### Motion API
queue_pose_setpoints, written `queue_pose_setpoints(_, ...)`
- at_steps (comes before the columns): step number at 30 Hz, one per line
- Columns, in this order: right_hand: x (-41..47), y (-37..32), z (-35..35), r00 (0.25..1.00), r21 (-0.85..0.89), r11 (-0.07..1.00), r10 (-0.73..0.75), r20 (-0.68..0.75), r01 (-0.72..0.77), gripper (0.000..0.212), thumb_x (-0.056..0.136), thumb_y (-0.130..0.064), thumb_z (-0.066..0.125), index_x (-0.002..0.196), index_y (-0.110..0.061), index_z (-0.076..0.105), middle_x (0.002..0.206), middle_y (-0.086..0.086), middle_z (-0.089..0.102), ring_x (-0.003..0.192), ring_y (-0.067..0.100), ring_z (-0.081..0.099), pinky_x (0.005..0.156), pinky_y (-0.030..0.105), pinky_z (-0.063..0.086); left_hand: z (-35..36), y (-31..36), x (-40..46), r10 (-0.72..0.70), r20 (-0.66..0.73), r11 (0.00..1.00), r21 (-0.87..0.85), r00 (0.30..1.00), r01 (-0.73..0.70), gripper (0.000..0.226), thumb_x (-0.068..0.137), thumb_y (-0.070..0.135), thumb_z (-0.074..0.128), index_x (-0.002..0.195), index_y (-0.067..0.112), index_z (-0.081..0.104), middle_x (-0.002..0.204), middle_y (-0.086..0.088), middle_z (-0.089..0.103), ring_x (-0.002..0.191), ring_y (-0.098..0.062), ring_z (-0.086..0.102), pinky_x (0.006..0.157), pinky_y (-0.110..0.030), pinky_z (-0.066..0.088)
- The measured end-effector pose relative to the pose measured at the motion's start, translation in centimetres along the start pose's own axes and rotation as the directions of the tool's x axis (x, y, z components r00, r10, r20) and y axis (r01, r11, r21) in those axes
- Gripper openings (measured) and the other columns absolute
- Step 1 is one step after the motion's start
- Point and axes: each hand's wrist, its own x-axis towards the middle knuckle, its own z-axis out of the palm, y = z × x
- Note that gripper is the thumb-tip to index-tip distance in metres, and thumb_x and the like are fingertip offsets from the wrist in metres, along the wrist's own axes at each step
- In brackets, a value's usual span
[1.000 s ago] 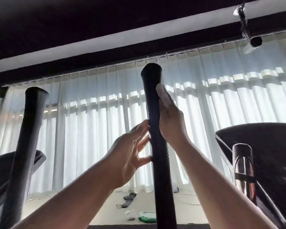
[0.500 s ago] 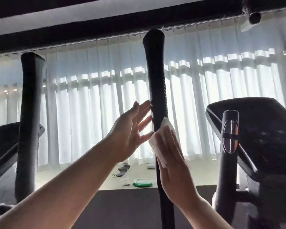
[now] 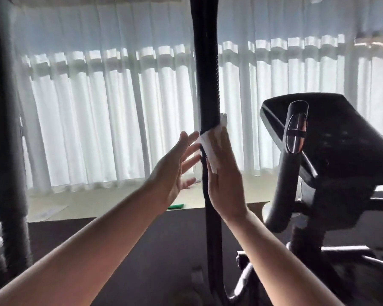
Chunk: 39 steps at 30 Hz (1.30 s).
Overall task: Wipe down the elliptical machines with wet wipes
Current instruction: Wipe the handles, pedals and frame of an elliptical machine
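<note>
black ribbed foam covers the upright elliptical handlebar (image 3: 206, 85) that runs down the middle of the view, its top cut off by the frame edge. the right hand (image 3: 223, 180) lies flat against the bar's right side with straight fingers, pressing a white wet wipe (image 3: 210, 149) onto the grip — the wipe is folded partly around the front of the bar and shows above and to the left of the fingers. the left hand (image 3: 175, 171) is held up just left of the bar, palm turned toward it, fingers straight and spread, holding nothing; its fingertips reach close to the wipe's left edge, though whether they touch it or the bar cannot be told.

a second dark handlebar (image 3: 8, 151) stands at the far left, blurred. to the right, a shorter curved handle with a shiny metal pulse sensor (image 3: 295, 133) rises in front of the black console (image 3: 341, 138) of the machine. behind everything hang sheer white curtains (image 3: 97, 118), brightly backlit. on the pale floor beyond the dark mat (image 3: 164, 239), a small green object (image 3: 176, 206) lies just left of the central bar — too small to identify further.
</note>
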Motion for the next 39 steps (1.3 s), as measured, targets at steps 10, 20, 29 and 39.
queue_pose_setpoints(10, -17.8, 0.3, -0.8, 0.971, -0.146, 0.985, 0.121, 0.209, -0.091, 0.062, 0.099, -0.011, 0.032, 0.155, -0.036, 0.020, 0.164, -0.007, 0.011, 0.148, 0.014, 0.021, 0.114, 0.021, 0.031, -0.5, -9.4, -2.3, -0.094, 0.061, 0.995, -0.040, 0.994, 0.096, 0.053, 0.085, 0.062, 0.032, 0.131, 0.044, 0.051, 0.139, 0.018, 0.056, 0.133, -0.004, 0.047, 0.116, -0.050, 0.025)
queue_pose_setpoints(20, -3.8, 2.7, -2.6, 0.867, -0.385, 0.796, -0.324, 0.379, 0.467, 0.039, 0.104, -0.019, 0.045, 0.141, -0.008, 0.040, 0.150, 0.022, 0.039, 0.143, 0.036, 0.030, 0.117, 0.047, 0.031, -1.2, -15.1, -5.3, -0.152, -0.043, 0.977, -0.161, 0.987, 0.143, 0.054, 0.087, 0.062, 0.037, 0.131, 0.035, 0.053, 0.132, 0.010, 0.061, 0.128, -0.004, 0.051, 0.111, -0.040, 0.038)
queue_pose_setpoints(29, -19.7, 4.6, -3.7, 0.544, -0.308, 0.648, -0.197, 0.816, 0.696, 0.050, 0.106, -0.041, 0.025, 0.133, -0.012, 0.056, 0.143, 0.008, 0.052, 0.147, 0.022, 0.024, 0.123, 0.039, 0.014, -3.4, -19.2, -7.4, -0.203, -0.065, 0.959, -0.215, 0.977, 0.185, 0.057, 0.089, 0.063, 0.034, 0.130, 0.032, 0.057, 0.128, 0.008, 0.065, 0.119, -0.003, 0.059, 0.105, -0.037, 0.045)
queue_pose_setpoints(39, -8.4, 2.5, -2.2, 0.824, -0.521, 0.658, -0.300, 0.480, 0.544, 0.037, 0.105, -0.026, 0.043, 0.127, -0.005, 0.064, 0.140, 0.016, 0.052, 0.136, 0.028, 0.040, 0.121, 0.038, 0.015, -2.7, -22.1, -9.9, -0.356, -0.026, 0.890, -0.313, 0.934, 0.331, 0.046, 0.093, 0.051, 0.031, 0.124, 0.032, 0.060, 0.123, 0.009, 0.067, 0.116, -0.010, 0.062, 0.101, -0.033, 0.047)
